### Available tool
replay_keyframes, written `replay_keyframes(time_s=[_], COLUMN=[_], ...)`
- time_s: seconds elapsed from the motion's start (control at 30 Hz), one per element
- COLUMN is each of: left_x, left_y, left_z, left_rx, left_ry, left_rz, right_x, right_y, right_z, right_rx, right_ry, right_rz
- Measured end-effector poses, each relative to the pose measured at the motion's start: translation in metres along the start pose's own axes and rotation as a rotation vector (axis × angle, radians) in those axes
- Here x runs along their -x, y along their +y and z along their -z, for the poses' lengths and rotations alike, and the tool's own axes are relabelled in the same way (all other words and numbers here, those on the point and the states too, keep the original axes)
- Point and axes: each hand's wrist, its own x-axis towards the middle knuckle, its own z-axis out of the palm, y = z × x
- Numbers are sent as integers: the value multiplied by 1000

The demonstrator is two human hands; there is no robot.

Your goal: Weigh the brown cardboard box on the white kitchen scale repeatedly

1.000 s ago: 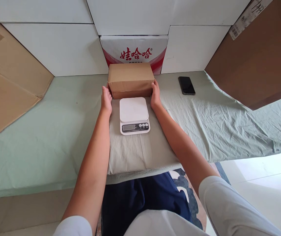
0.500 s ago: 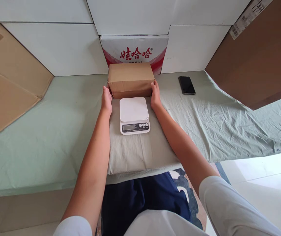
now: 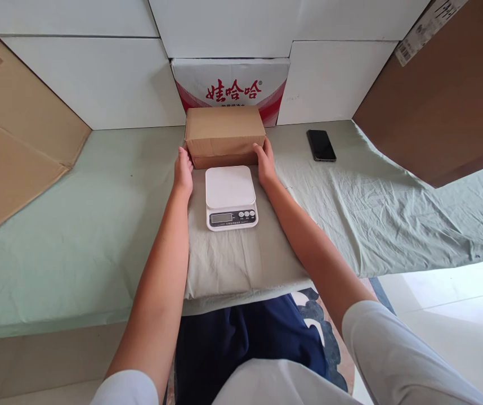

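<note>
Both ends of a brown box (image 3: pixel 224 126) have a hand at them, and the box sits toward the back of the cloth-covered counter (image 3: pixel 98 225), in front of a white-and-red printed carton (image 3: pixel 233 81). The right hand (image 3: pixel 262 160) is partly closed and has hold of the near right corner, its thumb laid on the front face and its fingers along the end. The left hand (image 3: pixel 183 171) is loosely curved at the opposite end, thumb up and off the front face; its fingertips are partly hidden, so how firmly it presses I cannot tell. A white kitchen scale (image 3: pixel 229 188) lies just before the box, between the two forearms (image 3: pixel 161 259), and a dark phone (image 3: pixel 321 145) rests to the right, well apart from the right hand. For a sound hold, the palms should meet the ends at matching height and with even pressure, and the left thumb would do well to mirror the right one. The cardboard probably gives a little, so a firm but gentle squeeze should suit it. Keeping the box level, and its lower front edge off the scale, would avoid a knock.
</note>
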Motion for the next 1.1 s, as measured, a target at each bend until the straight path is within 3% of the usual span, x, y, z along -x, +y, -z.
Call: replay_keyframes(time_s=[1.1], left_x=[-3], left_y=[-3], left_z=[1], left_rx=[41], left_ry=[0], left_rz=[-47], right_x=[5], right_y=[-8], right_z=[-3], right_rx=[128], right_ry=[-36], right_rz=[11])
